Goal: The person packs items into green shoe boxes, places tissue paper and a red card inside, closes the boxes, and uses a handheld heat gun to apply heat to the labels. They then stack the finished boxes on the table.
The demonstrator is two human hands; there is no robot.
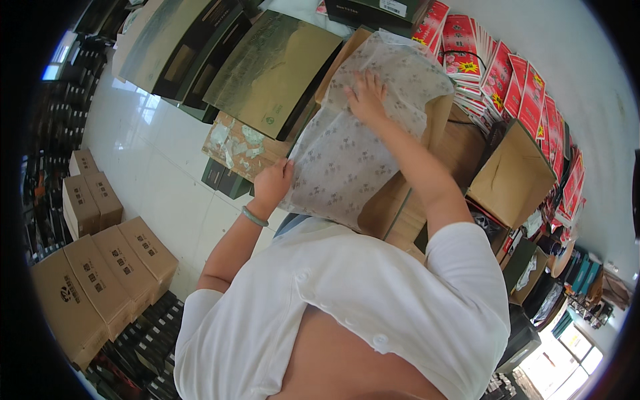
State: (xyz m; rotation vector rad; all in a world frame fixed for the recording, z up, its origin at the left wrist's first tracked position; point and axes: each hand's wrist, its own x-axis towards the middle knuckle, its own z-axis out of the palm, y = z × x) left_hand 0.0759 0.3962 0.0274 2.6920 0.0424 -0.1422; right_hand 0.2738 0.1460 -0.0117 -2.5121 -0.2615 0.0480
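A thin white sheet of tissue paper (347, 157) with small grey printed marks lies over an open box (437, 123), whose brown inner side shows along the right edge. At the sheet's left edge my left hand (272, 184) is closed on the paper, a pale green bangle (255, 216) round its wrist. My right hand (367, 99) rests on the upper part of the sheet, palm down, fingers spread and holding nothing. What lies under the paper is hidden.
Dark green boxes (273, 70) stand at the upper left. An open box with a brown inside (512, 175) sits to the right, near piles of red printed packets (500, 80). Brown cartons (110, 267) and stacked dark boxes (60, 127) line the floor at left.
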